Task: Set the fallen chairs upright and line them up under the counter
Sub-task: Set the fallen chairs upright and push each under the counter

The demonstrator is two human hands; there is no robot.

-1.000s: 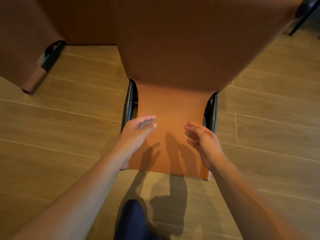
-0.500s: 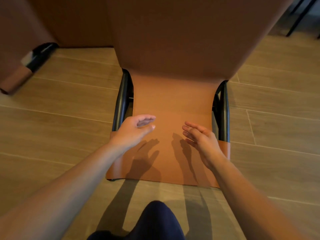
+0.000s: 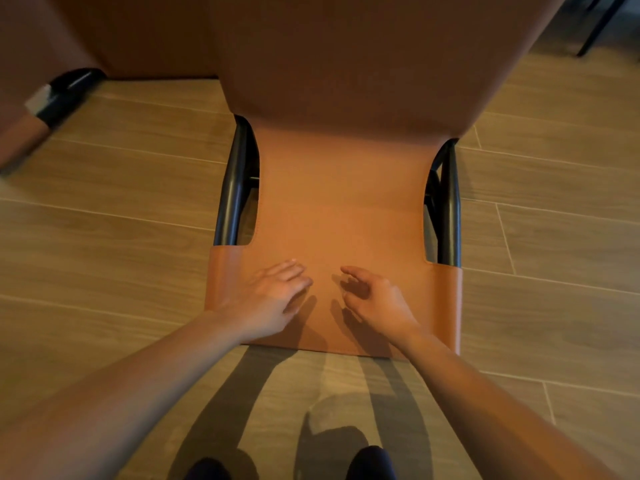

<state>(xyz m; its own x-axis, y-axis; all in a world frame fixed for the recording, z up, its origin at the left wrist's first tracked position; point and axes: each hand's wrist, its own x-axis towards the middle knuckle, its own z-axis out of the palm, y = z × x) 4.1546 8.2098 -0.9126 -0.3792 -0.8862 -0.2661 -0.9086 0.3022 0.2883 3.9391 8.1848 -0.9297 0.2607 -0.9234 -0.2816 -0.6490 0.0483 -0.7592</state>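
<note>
In the head view the chair [image 3: 339, 220] lies on the floor [image 3: 104, 237] with its long axis running straight away from the person. Its narrow tan panel is the near end, and its broad, darker part points away at the far end. A black tube [image 3: 233, 188] runs lengthwise along each side of the narrow panel. Both hands are at the chair's near end, side by side, a little apart and holding nothing. The left hand [image 3: 270, 299] is spread flat, palm down, on the tan panel. The right hand [image 3: 377, 299] is loosely curled just above the panel, and I cannot tell if it touches. Left of the chair, a second chair [image 3: 20, 140] shows a black foot. Beyond the chair's far right corner stand thin dark legs [image 3: 599, 26]. Short of its near edge are the person's shoes [image 3: 374, 462].
</note>
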